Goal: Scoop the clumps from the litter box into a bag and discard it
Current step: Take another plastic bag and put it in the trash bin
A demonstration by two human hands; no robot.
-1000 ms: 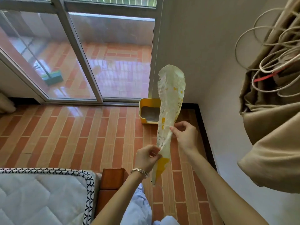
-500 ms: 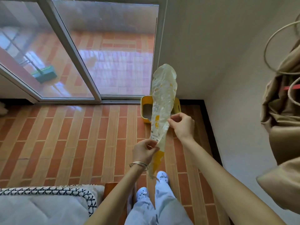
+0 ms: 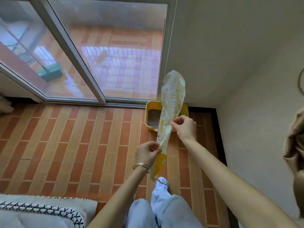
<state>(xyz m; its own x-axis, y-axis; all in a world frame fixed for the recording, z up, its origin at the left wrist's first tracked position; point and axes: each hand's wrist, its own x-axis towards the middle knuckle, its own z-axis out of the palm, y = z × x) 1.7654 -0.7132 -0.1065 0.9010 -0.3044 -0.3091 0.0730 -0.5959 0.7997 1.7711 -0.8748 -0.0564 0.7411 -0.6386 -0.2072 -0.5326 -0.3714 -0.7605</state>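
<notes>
A long, thin plastic bag point(image 3: 172, 99), translucent with yellow print, stands upright in the air in front of me. My left hand point(image 3: 147, 153) pinches its lower part, and the yellow bottom end hangs below that hand. My right hand point(image 3: 185, 127) pinches the bag's edge a little higher up. Behind the bag, on the floor in the corner by the glass door, sits the yellow litter box point(image 3: 152, 109) with grey litter inside. The bag hides part of the box.
Brick-patterned floor tiles point(image 3: 74, 145) stretch to a sliding glass door point(image 3: 107, 55). White walls close the right side. A quilted mattress corner point(image 3: 41, 211) lies at the bottom left. Beige fabric point(image 3: 294, 145) hangs at the right edge. My legs and one shoe point(image 3: 162, 181) show below.
I have stepped closer to the litter box; the view has tilted down. Both hands keep the same pinch on the bag.
</notes>
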